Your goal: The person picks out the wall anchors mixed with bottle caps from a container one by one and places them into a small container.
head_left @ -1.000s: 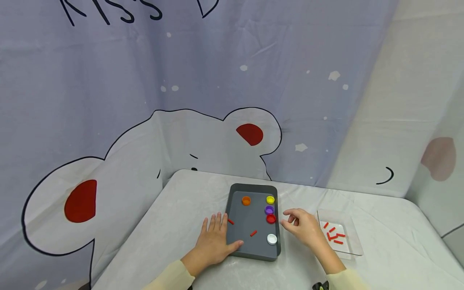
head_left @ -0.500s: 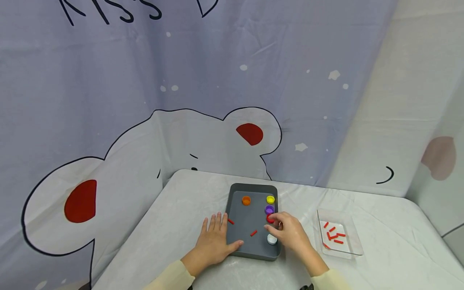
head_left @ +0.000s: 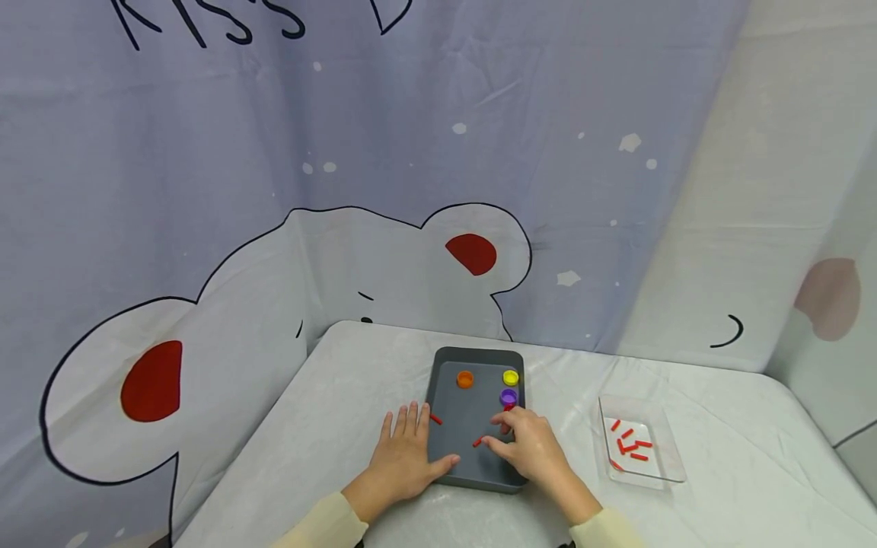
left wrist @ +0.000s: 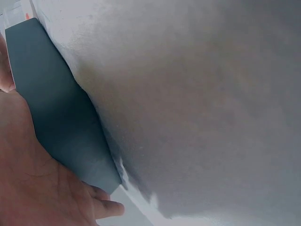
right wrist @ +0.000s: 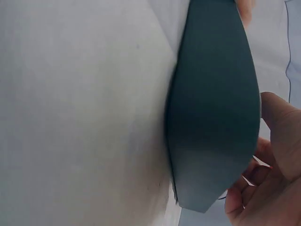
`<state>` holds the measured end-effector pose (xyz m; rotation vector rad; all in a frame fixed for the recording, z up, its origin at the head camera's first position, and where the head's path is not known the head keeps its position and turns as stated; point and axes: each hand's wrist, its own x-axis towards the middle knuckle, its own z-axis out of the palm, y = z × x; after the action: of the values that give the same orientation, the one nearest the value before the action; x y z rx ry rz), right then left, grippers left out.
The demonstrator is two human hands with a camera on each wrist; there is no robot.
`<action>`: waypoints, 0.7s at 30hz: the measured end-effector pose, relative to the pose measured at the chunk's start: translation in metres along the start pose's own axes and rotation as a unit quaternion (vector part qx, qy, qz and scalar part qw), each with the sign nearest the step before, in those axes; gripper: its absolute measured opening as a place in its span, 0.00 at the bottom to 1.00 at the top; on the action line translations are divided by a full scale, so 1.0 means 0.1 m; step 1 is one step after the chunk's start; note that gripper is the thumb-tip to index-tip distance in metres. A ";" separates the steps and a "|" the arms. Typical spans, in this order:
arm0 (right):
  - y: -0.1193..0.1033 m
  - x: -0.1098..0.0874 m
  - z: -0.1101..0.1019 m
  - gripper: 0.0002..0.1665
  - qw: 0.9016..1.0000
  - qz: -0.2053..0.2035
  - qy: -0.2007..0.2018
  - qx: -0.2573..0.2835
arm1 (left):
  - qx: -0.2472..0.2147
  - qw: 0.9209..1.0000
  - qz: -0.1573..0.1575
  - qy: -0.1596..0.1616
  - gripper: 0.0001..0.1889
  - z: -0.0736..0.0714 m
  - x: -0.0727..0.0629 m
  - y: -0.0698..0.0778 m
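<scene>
A grey tray (head_left: pixel 473 473) lies on the table in the head view. My left hand (head_left: pixel 403 460) rests flat along its left side, fingers straight, with the thumb over the front left corner. Over the tray's right half hovers my right hand (head_left: pixel 530 447), fingers loosely bent and thumb apart from them. Its thumb tip is right beside a short red stick (head_left: pixel 477 441); contact cannot be made out. Another red stick (head_left: pixel 435 419) lies by my left fingertips. The red cap (head_left: pixel 508 408) is mostly covered by my right hand. Both wrist views show mainly the tray's outer wall.
Inside the tray are an orange cap (head_left: pixel 465 379), a yellow cap (head_left: pixel 510 377) and a purple cap (head_left: pixel 508 396). To the right stands a clear plastic box (head_left: pixel 668 449) holding several red sticks (head_left: pixel 630 449). A printed cloth (head_left: pixel 411 137) hangs behind the table.
My right hand has moved left, from the gap beside the clear box to over the tray near the red stick. It now hides the white cap. My left hand has stayed put.
</scene>
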<state>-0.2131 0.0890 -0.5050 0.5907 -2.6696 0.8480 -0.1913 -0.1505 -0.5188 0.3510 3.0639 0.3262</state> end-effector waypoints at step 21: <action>-0.04 0.05 0.16 0.20 0.988 -0.029 -0.019 -0.153 | 0.001 1.000 0.005 0.009 0.56 0.01 0.00 -0.01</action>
<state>-0.2175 0.0746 -0.5137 0.6088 -2.7256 0.4016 -0.1917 -0.1514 -0.5201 0.3646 3.0806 0.3275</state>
